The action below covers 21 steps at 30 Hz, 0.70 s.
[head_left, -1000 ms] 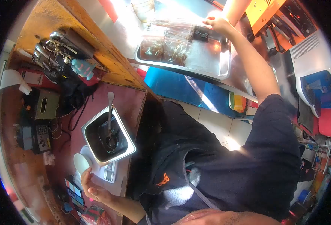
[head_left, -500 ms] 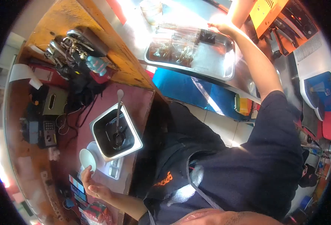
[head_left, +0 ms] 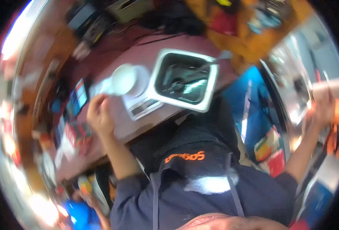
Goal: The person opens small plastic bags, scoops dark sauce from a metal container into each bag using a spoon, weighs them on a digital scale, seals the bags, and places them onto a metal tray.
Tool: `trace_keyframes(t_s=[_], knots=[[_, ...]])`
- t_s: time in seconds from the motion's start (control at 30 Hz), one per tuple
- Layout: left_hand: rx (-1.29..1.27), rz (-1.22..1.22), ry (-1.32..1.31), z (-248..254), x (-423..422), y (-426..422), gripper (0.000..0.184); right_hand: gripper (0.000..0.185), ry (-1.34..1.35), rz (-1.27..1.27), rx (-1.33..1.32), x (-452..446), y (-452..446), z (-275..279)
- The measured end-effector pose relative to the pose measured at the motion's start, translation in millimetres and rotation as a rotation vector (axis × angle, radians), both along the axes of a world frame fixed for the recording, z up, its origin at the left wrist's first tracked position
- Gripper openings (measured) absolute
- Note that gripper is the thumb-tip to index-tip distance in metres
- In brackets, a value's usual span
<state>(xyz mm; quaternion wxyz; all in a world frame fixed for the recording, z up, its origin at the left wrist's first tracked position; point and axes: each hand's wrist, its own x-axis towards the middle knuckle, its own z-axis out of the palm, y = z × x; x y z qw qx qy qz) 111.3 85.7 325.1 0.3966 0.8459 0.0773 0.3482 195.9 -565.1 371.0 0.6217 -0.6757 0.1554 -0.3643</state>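
At the left, my left hand [head_left: 101, 115] is raised over the table edge, fingers loosely bent, thumb apart, nothing visible in it. Just beyond it a small pale bowl [head_left: 124, 79] sits on the round plate of a white kitchen scale [head_left: 144, 107]. Beside the scale stands a rectangular steel pan [head_left: 209, 88] with dark liquid inside and a ladle [head_left: 211, 63] leaning over its rim. My right hand [head_left: 323, 107] reaches far right, by a pale block-like thing [head_left: 328, 87]. Motion smears its fingers, so I cannot see whether it grips that thing.
A long metal tray [head_left: 267, 69] lies at the right, above a blue panel [head_left: 250, 99]. A dark bag [head_left: 177, 19] and a keypad device [head_left: 94, 32] are at the table's back. A red-and-white package [head_left: 77, 134] is at left. Someone in blue [head_left: 77, 214] shows at lower left.
The view has swung towards the right, blurring everything. My left hand has come away from the bowl's rim. My right hand has moved off the metal tray's far edge to the pale thing.
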Motion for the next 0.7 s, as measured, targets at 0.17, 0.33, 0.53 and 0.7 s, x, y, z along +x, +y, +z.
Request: trace_keyframes(t_s=[0.17,0.33,0.53,0.7], knots=[[0.279,0.090,0.005,0.8,25.0,6.1,0.017,0.012,-0.440,0.146,-0.988,-44.0,80.9,-26.4],[0.456,0.121,0.262,14.0,41.6,33.1,0.019,0.010,-0.333,0.527,-0.649,-67.0,174.6,-72.3],[0.380,0.169,0.453,-56.3,56.0,92.9,0.021,0.012,-0.249,0.734,-0.460,-91.2,224.0,-109.5],[0.614,0.157,0.419,-83.5,68.5,83.9,0.020,0.016,-0.172,0.780,-0.366,-97.2,249.8,-124.3]])
